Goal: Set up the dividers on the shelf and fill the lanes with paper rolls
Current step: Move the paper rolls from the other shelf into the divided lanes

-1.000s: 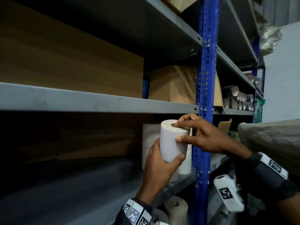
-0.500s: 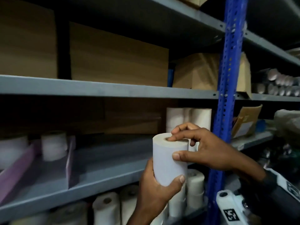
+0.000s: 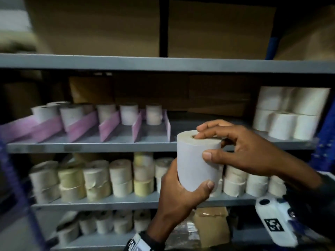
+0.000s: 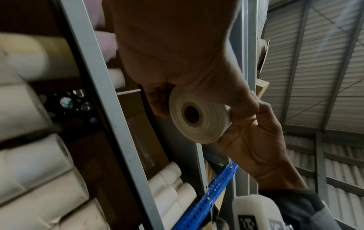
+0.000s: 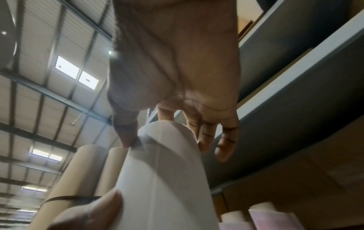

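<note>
Both hands, left hand (image 3: 178,197) and right hand (image 3: 241,149), now carry a paper roll (image 3: 198,160) from the stack to the pink dividers (image 3: 136,126). Fingers curl round it. Open lanes await.

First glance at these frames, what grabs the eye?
The white paper roll held upright mid-frame, left hand gripping its base, right hand pinching its top. Behind it, pink dividers form lanes on the middle shelf, rolls standing at their backs.
</note>
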Demonstrator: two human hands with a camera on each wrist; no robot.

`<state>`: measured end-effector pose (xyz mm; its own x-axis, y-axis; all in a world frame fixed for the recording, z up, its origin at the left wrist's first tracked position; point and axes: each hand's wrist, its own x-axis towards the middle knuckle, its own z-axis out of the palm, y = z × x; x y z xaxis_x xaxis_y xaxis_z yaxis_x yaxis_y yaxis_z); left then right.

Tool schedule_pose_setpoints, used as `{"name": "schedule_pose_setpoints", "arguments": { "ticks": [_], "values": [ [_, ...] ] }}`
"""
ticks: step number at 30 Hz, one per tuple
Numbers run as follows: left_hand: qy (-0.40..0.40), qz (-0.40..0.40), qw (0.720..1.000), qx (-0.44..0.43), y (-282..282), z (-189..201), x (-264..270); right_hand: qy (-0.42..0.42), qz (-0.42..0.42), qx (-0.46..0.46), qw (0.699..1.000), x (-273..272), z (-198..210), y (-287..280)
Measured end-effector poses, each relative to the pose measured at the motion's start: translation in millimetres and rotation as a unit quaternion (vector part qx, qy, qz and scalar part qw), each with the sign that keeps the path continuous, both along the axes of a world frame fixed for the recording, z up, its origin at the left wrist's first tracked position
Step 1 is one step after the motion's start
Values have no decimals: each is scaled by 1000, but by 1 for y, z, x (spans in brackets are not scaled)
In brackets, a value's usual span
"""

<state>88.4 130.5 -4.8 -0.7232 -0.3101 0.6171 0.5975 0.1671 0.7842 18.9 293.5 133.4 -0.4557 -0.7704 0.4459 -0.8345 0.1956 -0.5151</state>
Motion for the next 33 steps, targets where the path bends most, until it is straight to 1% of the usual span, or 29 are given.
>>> {"name": "schedule_pose_setpoints", "arguments": {
  "ticks": [4, 12, 19, 22, 24, 27, 29, 31, 33],
  "values": [
    [2, 33, 999, 12, -34, -2, 37, 10, 38, 15, 999, 24, -1, -41],
    [-19, 113, 993, -32, -127, -14, 116, -1, 97, 40, 994, 79, -11, -136],
    [-44, 125, 990, -45, -195, -25, 172, 5, 120, 9, 993, 132, -26, -211],
    [-38, 170, 982, -69, -216, -26, 187, 22, 106, 6, 994, 142, -26, -239],
    [-48, 236, 965, -101, -223, -29, 193, 42, 96, 6, 995, 144, -26, -255],
    [-56, 333, 926, -170, -234, -35, 197, 66, 68, 9, 995, 141, -27, -282],
    [-44, 363, 901, -236, -238, -39, 193, 75, 50, 7, 996, 137, -27, -296],
    [-34, 375, 876, -302, -241, -41, 188, 86, 35, 10, 996, 129, -26, -311],
    [-46, 379, 846, -372, -245, -43, 179, 96, 17, 12, 995, 118, -22, -325]
  ]
}}
